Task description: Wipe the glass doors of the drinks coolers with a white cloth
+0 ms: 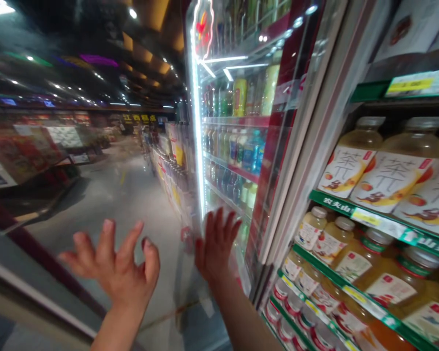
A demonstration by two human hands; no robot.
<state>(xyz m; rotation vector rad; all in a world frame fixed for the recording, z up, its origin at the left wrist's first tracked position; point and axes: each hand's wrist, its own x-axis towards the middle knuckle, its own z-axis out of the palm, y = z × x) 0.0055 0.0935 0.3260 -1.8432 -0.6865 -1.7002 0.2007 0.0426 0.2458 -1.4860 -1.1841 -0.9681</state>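
My left hand (119, 265) is raised at the lower middle, its fingers spread apart and nothing in it. To its right my right hand (217, 241) is also lifted, fingers stretched out and slightly blurred, holding nothing. Behind the right hand stands a lit glass-front drink cooler (259, 204) with several rows of bottles. Neither hand appears to touch anything. On the shelves at the right, large tea bottles (391, 165) with white labels stand in a row. Smaller bottles (342, 234) fill the shelf below.
Green shelf edges (373, 219) carry price tags. At the lower left runs a blurred frame or rail (40, 287). A grey shop floor (131, 195) stretches ahead, with stacked goods (171, 165) along its right side and display stands (29, 151) on the left.
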